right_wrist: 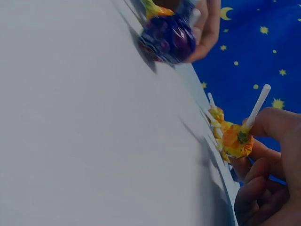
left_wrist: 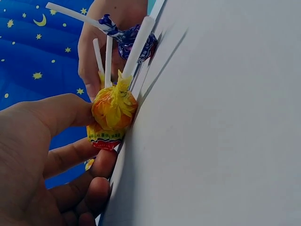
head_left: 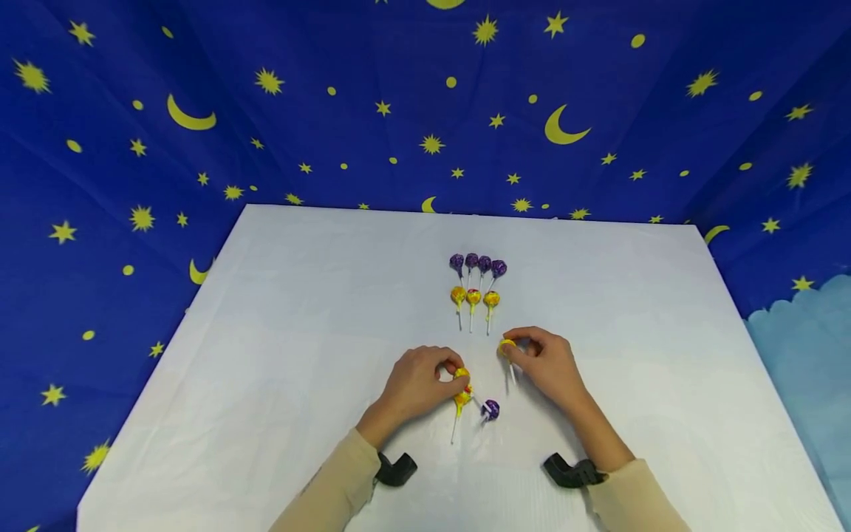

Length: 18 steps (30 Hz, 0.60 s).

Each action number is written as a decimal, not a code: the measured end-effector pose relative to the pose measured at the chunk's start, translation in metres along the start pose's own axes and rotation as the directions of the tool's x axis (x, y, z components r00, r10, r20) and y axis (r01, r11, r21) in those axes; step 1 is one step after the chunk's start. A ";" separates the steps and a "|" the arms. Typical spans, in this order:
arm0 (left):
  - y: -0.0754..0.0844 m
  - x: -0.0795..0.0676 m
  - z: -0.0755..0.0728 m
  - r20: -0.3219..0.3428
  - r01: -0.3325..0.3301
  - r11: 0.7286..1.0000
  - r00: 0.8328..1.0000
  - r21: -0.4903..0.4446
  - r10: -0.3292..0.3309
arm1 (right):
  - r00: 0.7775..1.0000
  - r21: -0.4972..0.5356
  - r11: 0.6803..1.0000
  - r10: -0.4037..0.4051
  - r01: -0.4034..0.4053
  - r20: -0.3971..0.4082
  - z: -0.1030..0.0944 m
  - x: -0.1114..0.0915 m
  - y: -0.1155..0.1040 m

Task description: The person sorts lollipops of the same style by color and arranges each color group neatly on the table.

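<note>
My left hand [head_left: 417, 380] pinches a yellow lollipop [left_wrist: 113, 110] by its wrapped head, thumb on one side and fingers on the other. A second yellow wrapper [left_wrist: 104, 140] shows right against it, and in the head view two yellow heads overlap at the fingertips. Just right of them is a purple lollipop [head_left: 490, 410]; whether it touches them I cannot tell. Farther right, my right hand [head_left: 548, 366] pinches another yellow lollipop [right_wrist: 237, 140] between thumb and fingers, its white stick [right_wrist: 258, 106] pointing toward me.
Beyond my hands, three yellow lollipops [head_left: 473, 297] lie in a row on the white table [head_left: 319, 295]. Behind them several purple lollipops [head_left: 471, 261] lie side by side, sticks toward me. A blue cloth [head_left: 372, 66] with yellow stars and moons hangs around the table.
</note>
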<state>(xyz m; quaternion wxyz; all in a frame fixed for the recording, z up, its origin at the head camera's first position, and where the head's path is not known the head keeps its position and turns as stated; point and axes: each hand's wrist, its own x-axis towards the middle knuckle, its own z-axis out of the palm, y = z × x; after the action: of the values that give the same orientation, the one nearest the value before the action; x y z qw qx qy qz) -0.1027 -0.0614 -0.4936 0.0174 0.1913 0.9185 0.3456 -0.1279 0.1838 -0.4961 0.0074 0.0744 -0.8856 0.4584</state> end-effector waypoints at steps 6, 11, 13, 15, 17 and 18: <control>-0.001 -0.001 0.000 0.015 0.003 1.000 1.000 -0.025 -0.003 | 1.000 -0.041 0.999 0.007 -0.008 -0.023 -0.003 0.008 0.001; 0.000 -0.002 -0.002 0.021 0.005 1.000 1.000 -0.031 -0.004 | 1.000 -0.045 0.999 0.013 -0.014 -0.026 -0.004 0.012 0.002; 0.000 -0.001 -0.002 0.016 0.002 1.000 1.000 -0.031 -0.001 | 0.999 -0.038 0.999 0.012 -0.013 -0.032 -0.004 0.014 0.002; 0.000 -0.001 -0.002 0.012 -0.002 0.999 1.000 -0.033 0.003 | 0.999 -0.033 0.999 0.009 -0.011 -0.038 -0.005 0.015 0.003; -0.001 -0.001 -0.001 0.009 -0.006 0.999 1.000 -0.035 0.007 | 0.999 -0.033 0.999 0.002 -0.004 -0.043 -0.004 0.016 0.005; -0.001 -0.001 -0.001 0.009 -0.009 0.999 1.000 -0.036 0.009 | 0.999 -0.035 0.999 0.001 -0.003 -0.046 -0.004 0.016 0.005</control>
<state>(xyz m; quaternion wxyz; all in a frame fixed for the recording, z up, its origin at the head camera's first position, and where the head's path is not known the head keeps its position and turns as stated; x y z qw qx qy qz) -0.1022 -0.0630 -0.4934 0.0233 0.1966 0.9112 0.3612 -0.1448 0.1880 -0.4963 0.0288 0.0628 -0.8931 0.4445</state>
